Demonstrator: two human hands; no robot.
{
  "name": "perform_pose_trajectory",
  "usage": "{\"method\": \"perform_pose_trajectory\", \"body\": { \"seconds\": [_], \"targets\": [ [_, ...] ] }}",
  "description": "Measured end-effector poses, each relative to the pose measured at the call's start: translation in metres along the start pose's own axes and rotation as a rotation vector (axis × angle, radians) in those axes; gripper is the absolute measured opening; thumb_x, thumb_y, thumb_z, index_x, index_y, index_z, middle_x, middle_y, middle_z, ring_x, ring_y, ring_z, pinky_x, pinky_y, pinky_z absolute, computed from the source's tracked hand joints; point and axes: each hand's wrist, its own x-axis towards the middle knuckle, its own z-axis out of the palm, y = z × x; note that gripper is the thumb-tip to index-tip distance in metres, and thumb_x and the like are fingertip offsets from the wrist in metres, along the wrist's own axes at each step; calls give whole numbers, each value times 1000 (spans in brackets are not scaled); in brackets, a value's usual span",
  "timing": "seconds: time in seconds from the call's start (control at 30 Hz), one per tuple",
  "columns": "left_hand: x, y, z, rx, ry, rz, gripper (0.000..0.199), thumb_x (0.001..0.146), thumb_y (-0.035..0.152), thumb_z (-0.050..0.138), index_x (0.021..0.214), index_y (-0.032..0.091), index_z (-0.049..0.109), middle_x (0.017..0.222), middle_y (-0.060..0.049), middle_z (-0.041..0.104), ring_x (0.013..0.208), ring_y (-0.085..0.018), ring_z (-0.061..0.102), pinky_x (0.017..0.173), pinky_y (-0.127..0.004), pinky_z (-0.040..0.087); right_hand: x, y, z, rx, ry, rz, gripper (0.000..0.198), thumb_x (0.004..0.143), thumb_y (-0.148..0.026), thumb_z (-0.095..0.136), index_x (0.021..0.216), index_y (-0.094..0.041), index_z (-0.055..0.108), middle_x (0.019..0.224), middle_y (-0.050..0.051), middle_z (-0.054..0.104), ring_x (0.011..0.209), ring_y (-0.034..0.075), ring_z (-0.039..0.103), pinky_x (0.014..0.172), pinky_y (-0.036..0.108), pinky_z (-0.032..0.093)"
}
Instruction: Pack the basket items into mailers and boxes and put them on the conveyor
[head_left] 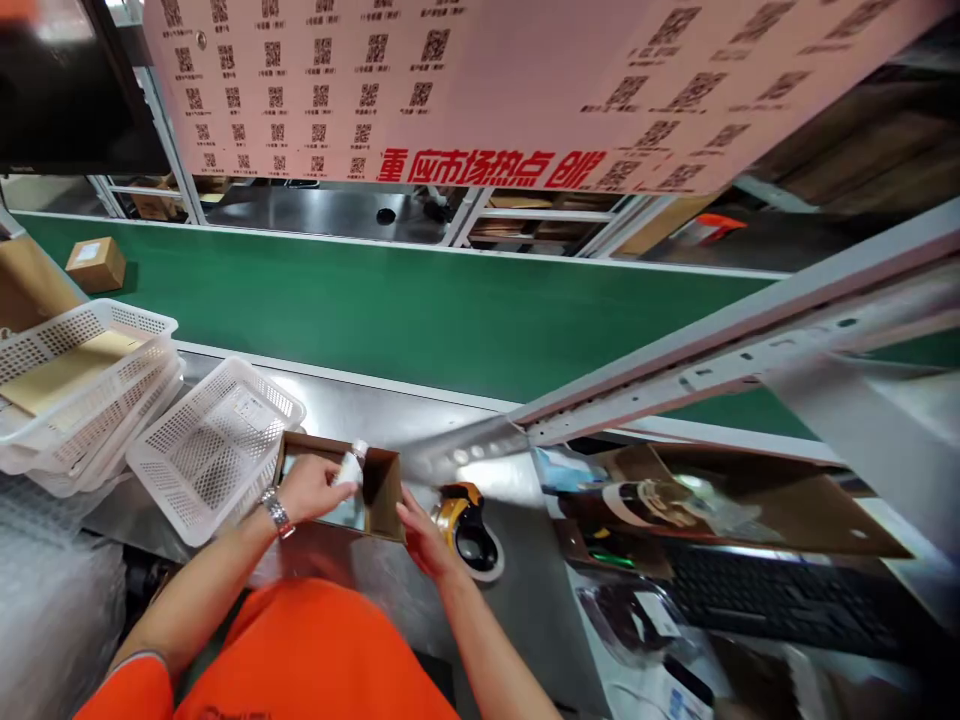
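Green conveyor (420,310) beyond metal bench (525,570); white basket (210,465) beside cardboard box (386,488), probably for easy reach; right hand (426,535) against box's end, likely steadying, cannot tell if clamped; left hand (309,488) at its opening, with thumb and fingers clamped on tilted white bottle (349,470)

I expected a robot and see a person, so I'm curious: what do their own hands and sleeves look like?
The left hand is gloveless, with a silver link band, perhaps a watch, at its wrist. The right hand is gloveless too, its wrist bare. The left sleeve is orange with a pale edge, ending well above the wrist; no right sleeve shows.
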Motion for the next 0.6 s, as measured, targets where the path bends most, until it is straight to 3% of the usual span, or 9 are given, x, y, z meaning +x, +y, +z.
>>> {"method": "perform_pose_trajectory", "body": {
  "seconds": [0.1, 0.17, 0.27, 0.33, 0.37, 0.4, 0.47, 0.53, 0.6],
  "targets": [
    [0, 26, 43, 157, -143, -67, 45, 102, 54, 69, 89, 17, 90, 84, -15, 83, 86, -31, 78, 81, -37, 53, -3, 3, -1, 47, -41, -19, 87, 78, -67, 97, 155, -38, 72, 161, 7, 75, 154, 37, 67, 129, 59, 53],
    [-2, 27, 54, 226, -91, -53, 45, 102, 57, 70, 106, 17, 91, 105, -19, 86, 103, -36, 82, 93, -41, 59, -3, 4, -5, 66, -33, -28, 86, 76, -73, 97, 151, -37, 75, 163, 8, 74, 156, 38, 65, 128, 59, 54],
    [-20, 5, 43, 249, 237, 43, 64, 102, 58, 71, 149, 16, 76, 149, -24, 76, 144, -40, 70, 121, -50, 56, 5, 1, -13, 65, -12, -8, 93, 70, -83, 96, 146, -33, 77, 169, 12, 68, 159, 40, 62, 127, 59, 55],
    [-38, -17, 27, 264, 461, -23, 79, 104, 57, 67, 166, 9, 58, 169, -30, 61, 164, -44, 53, 135, -58, 45, 15, -3, -16, 28, 9, 0, 98, 66, -82, 99, 148, -35, 75, 175, 11, 62, 163, 39, 58, 126, 57, 56],
    [-47, -27, 20, 267, 502, -95, 85, 104, 57, 66, 170, 6, 52, 173, -32, 55, 168, -46, 48, 137, -61, 42, 21, -4, -14, -2, 25, 1, 101, 64, -79, 101, 151, -36, 72, 178, 11, 59, 165, 38, 55, 125, 56, 57],
    [-55, -36, 15, 266, 485, -164, 89, 104, 58, 65, 173, 5, 47, 175, -32, 53, 169, -46, 46, 137, -61, 41, 26, -6, -11, -41, 47, 3, 105, 62, -76, 102, 153, -37, 69, 180, 11, 57, 166, 38, 54, 124, 56, 58],
    [-67, -48, 12, 268, 314, -224, 96, 101, 63, 66, 176, 7, 44, 177, -30, 53, 169, -44, 48, 138, -57, 42, 37, -7, 3, -142, 98, -11, 115, 55, -67, 106, 157, -34, 65, 176, 14, 59, 163, 40, 57, 122, 57, 59],
    [-73, -50, 17, 320, 112, -183, 105, 94, 71, 73, 175, 8, 49, 180, -28, 50, 171, -44, 46, 139, -54, 41, 46, -6, 22, -260, 129, -76, 117, 51, -57, 107, 155, -27, 64, 161, 16, 71, 151, 42, 66, 122, 58, 59],
    [-71, -48, 22, 419, -3, -139, 109, 86, 79, 80, 166, 8, 62, 182, -29, 46, 171, -52, 42, 141, -58, 37, 50, -6, 39, -343, 123, -154, 105, 51, -48, 105, 146, -24, 68, 142, 14, 81, 136, 41, 74, 120, 57, 60]
  ]
}}
